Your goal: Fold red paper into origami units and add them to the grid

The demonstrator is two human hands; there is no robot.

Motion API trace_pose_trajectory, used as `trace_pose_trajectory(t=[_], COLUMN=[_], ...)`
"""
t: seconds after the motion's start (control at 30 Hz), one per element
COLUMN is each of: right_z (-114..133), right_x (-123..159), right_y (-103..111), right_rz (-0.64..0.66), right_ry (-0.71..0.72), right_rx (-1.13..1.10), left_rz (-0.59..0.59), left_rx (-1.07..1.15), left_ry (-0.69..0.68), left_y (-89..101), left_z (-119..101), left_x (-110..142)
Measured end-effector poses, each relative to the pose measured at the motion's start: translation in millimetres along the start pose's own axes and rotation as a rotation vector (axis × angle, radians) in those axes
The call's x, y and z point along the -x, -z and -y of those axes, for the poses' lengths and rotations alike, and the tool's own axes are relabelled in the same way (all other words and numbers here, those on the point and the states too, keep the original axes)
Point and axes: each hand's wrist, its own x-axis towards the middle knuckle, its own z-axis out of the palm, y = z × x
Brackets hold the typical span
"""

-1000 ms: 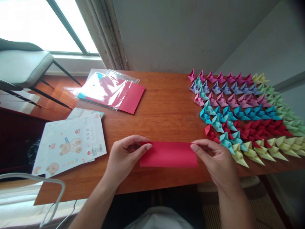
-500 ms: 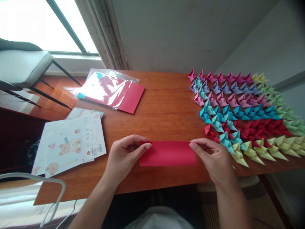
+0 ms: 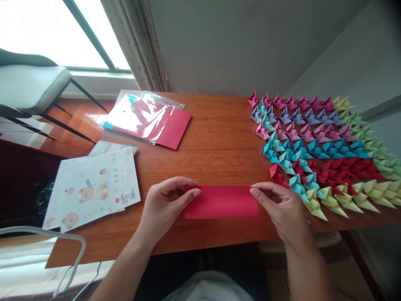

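A red sheet of paper (image 3: 224,202), a wide rectangle, is held just above the front part of the wooden table (image 3: 219,154). My left hand (image 3: 171,205) pinches its upper left corner between thumb and fingers. At the upper right corner, my right hand (image 3: 278,207) grips it the same way. The paper's lower edge hangs free toward me. Close beyond my right hand stand rows of folded paper pieces, among them a red one (image 3: 278,174) and pale yellow ones (image 3: 315,204).
Red paper in a clear plastic sleeve (image 3: 147,119) lies at the table's back left. Nearer, a bear-printed packet (image 3: 94,188) rests by the left edge. A white curved tube (image 3: 79,242) stands at the lower left. Beyond the table are a chair (image 3: 34,83) and a curtain (image 3: 134,42).
The view has shifted very slightly. Both hands keep the same pinch on the red paper, which stays in place.
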Motion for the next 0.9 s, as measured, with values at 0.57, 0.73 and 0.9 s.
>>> trace_pose_trajectory(t=[0.57,0.73,0.9], right_z=[-1.9,-1.6,-0.1], right_x=[-1.7,0.0,0.3], right_y=[0.4,0.9,0.5], right_rz=[-0.002,0.01,0.008], right_ry=[0.005,0.003,0.003], right_rx=[0.021,0.02,0.022], left_rz=[0.014,0.009,-0.003], left_rx=[-0.003,-0.02,-0.024], left_ry=[-0.015,-0.023,-0.024], left_y=[-0.4,-0.3,-0.4], left_z=[0.3,0.2,-0.7], left_x=[-0.1,0.1,0.5])
